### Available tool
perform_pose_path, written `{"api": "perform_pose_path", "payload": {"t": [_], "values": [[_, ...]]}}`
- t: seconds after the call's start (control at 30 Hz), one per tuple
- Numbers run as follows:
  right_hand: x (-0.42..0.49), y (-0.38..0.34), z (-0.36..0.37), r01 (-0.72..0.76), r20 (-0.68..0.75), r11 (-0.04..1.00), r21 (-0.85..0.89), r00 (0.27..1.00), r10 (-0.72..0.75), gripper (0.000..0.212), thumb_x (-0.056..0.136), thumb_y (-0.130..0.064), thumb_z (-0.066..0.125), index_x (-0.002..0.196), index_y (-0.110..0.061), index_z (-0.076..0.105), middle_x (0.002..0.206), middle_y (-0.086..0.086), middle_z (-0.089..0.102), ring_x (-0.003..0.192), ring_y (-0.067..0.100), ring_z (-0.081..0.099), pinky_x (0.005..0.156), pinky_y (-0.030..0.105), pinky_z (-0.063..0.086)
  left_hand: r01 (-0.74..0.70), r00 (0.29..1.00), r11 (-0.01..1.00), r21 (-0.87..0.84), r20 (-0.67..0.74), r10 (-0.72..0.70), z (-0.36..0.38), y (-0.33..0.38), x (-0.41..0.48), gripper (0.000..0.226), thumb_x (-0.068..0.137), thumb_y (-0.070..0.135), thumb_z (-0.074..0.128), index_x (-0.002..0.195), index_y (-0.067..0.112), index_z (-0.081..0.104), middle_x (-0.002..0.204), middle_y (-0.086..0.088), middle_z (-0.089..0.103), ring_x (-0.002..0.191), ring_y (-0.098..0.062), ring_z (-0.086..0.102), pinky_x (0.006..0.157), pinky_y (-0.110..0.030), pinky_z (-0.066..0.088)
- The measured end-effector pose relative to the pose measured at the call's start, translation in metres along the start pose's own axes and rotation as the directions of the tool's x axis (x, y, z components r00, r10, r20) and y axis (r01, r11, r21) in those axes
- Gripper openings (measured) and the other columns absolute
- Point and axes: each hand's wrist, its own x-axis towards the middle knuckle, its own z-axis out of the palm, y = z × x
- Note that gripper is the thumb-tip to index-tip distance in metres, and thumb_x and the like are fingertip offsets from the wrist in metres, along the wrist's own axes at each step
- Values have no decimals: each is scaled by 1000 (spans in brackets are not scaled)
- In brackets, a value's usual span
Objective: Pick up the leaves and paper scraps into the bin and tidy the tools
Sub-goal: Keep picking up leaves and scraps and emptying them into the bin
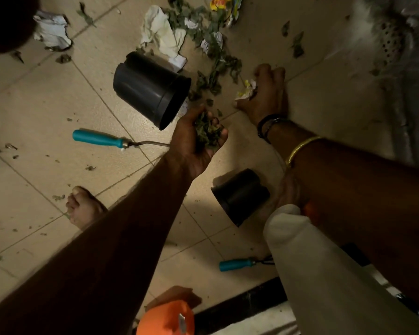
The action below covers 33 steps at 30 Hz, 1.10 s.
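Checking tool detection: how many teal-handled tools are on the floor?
2. One tool lies left of the left hand, below the tipped pot. The other is near the bottom, its head hidden by the sleeve. More may be hidden.

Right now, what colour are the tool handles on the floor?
Teal, both tool handles, in the head view.

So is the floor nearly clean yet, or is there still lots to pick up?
Still lots. Nothing looks finished yet. In hand: the left hand cups a bunch of leaves, and the right hand is closed on a paper scrap. Left: the leaf pile and crumpled paper on the floor, two black pots lying tipped over, and two teal-handled tools lying loose.
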Motion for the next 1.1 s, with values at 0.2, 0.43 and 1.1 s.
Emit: {"api": "perform_pose_path", "payload": {"t": [0.2, 0.43, 1.1], "values": [[-8, 6, 6, 90, -11, 984, -151, 996, -92, 13, 87, -14, 64, 94, -13, 76, 100, 14, 68, 93, 31, 63, 68, 22, 31, -22, 999, 999, 41, 36, 20, -1, 9, -6, 20, 95, 26, 58, 79, 13, 60, 77, -2, 56, 68, -15, 58, 60, -28, 55], [-52, -5, -61, -217, -89, 937, 274, 964, 250, 19, 75, -17, 75, 92, -10, 79, 82, 10, 75, 81, 22, 70, 76, 40, 59, -60, 998, 998, 6, 19, 60, 11, 19, -62, 19, 96, 25, 57, 81, 13, 61, 77, -2, 57, 68, -14, 58, 61, -29, 55], [-413, -362, -373, -153, 250, 661, 735, 967, -55, 29, 79, 6, 77, 105, -6, 73, 76, 4, 68, 85, 29, 68, 80, 41, 59, -376, 926, 758, -532, -186, 329, 36, 54, -587, 28, 96, 23, 54, 70, 12, 56, 61, -1, 55, 55, -14, 55, 63, -30, 53]]}}
